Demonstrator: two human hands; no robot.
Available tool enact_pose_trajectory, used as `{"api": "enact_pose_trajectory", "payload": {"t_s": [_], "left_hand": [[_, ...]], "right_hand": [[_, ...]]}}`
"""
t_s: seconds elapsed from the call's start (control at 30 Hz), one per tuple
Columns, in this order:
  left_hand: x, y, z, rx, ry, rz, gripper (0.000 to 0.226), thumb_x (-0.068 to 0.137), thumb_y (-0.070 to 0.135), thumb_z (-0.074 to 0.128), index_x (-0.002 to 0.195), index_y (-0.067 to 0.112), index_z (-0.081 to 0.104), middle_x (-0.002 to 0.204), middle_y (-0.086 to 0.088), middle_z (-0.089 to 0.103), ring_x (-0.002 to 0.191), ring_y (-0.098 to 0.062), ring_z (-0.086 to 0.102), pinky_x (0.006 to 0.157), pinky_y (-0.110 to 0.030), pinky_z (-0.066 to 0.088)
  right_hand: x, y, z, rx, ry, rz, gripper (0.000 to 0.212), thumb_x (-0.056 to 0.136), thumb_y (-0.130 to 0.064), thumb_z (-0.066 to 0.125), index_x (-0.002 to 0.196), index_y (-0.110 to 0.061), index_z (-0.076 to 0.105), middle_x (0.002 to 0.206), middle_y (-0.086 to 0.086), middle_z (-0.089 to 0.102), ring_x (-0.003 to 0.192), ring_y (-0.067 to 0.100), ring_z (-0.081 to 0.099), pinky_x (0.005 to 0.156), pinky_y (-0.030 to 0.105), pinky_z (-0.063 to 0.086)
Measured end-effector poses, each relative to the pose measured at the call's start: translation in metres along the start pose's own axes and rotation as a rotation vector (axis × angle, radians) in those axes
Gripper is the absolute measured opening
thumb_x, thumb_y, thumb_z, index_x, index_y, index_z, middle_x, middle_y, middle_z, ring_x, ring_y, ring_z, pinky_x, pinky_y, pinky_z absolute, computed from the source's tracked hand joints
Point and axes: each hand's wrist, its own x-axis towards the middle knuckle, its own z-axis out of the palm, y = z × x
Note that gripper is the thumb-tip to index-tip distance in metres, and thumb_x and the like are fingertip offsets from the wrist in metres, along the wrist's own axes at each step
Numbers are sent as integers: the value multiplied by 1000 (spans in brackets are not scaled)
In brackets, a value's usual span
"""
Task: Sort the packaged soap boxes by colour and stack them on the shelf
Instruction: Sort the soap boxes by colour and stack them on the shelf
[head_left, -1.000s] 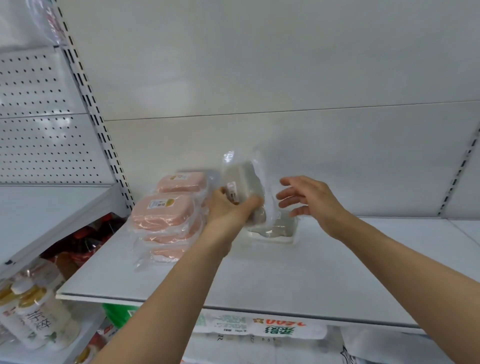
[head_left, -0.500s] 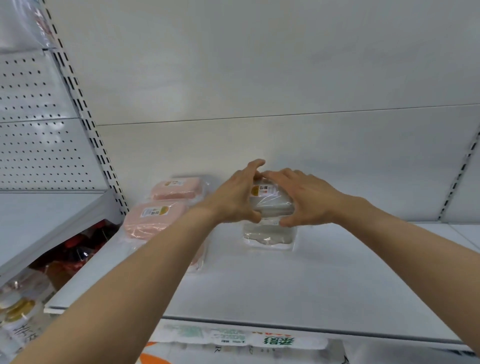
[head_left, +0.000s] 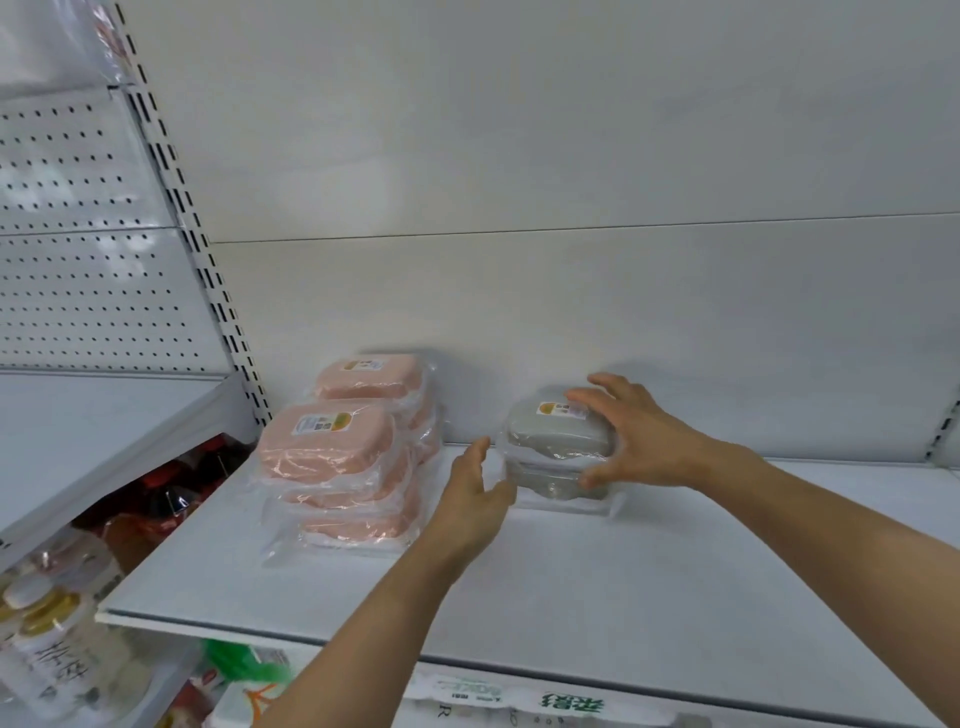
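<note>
Resting on the white shelf (head_left: 597, 587) near its back wall, two grey soap boxes (head_left: 558, 449) in clear wrap sat one on top of the other. The right hand (head_left: 636, 441) lay over the right end of that small stack, its fingers spread across the top box's label and its thumb against the lower box's front; how firmly it pressed could not be told. The left hand (head_left: 475, 493) hung just left of the stack with fingers loosely extended and holding nothing, its thumb close to the lower box's wrap, though contact was unclear. Further left on the same shelf stood the pink soap boxes (head_left: 332, 449), also wrapped, in two piles, one in front of the other, the front pile three boxes high. A slotted upright (head_left: 195, 234) rose at the shelf's left edge beside a pegboard panel (head_left: 88, 249). Below and to the left, white bottles (head_left: 52, 644) with gold caps stood on a lower level.
</note>
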Motion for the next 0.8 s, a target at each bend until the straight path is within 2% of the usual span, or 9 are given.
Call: {"api": "enact_pose_trajectory", "payload": {"t_s": [0.07,0.13,0.23,0.3,0.4,0.5,0.6,0.73,0.8], "left_hand": [[-1,-4,3,-6,-8,-16,64,98,16,48,155,28,22,159,7,22,142,-12,28,104,-25,28],[-2,-6,6,-5,-23,-25,63,99,17,49,155,30,22,158,8,25,141,-12,29,100,-24,27],[-3,-6,9,-19,-22,-39,64,98,16,51,154,29,21,152,9,34,133,-10,35,97,-23,28],[-2,-4,8,-50,-9,-52,67,98,14,53,153,29,19,144,10,40,123,-6,35,95,-23,29],[4,-4,2,-58,17,-79,72,97,16,54,156,26,13,149,10,39,131,-10,36,96,-25,29],[4,-4,-4,6,28,-102,73,98,21,54,157,25,11,157,4,32,142,-17,32,103,-28,30],[-12,-4,-9,160,19,-54,77,96,26,57,157,24,11,161,0,24,146,-21,26,116,-38,28],[-56,-6,-20,503,15,101,82,94,38,61,157,23,11,163,2,18,149,-19,16,118,-36,20],[-83,-11,-30,666,89,218,81,92,47,60,156,22,16,160,0,25,147,-21,21,117,-36,22]], "right_hand": [[-9,-2,5,-150,80,-31,107,59,-57,80,148,-43,23,155,-14,7,139,13,12,107,39,35],[-16,-4,13,-255,125,-71,102,62,-54,79,147,-41,24,152,-9,15,136,17,19,100,36,40],[-11,-9,21,-225,143,-55,90,70,-42,76,145,-39,27,140,-11,27,129,17,24,85,35,51],[-2,-15,26,-232,156,-62,82,75,-38,72,145,-38,28,138,-11,30,128,17,26,80,37,53],[10,-22,31,-249,155,-63,79,79,-34,70,145,-35,26,140,-7,30,129,19,26,78,37,53],[13,-26,30,-288,125,-40,79,80,-35,69,146,-33,25,146,-4,28,133,22,26,88,39,48],[2,-36,26,-322,136,-29,81,82,-39,68,150,-28,25,156,3,21,142,28,19,109,43,31],[-47,-60,26,-284,322,-109,68,85,-31,67,146,-19,40,150,8,38,139,30,32,110,45,30],[-79,-76,32,-313,367,-97,62,86,-33,67,142,-15,45,149,10,41,138,31,36,111,46,30]]}}
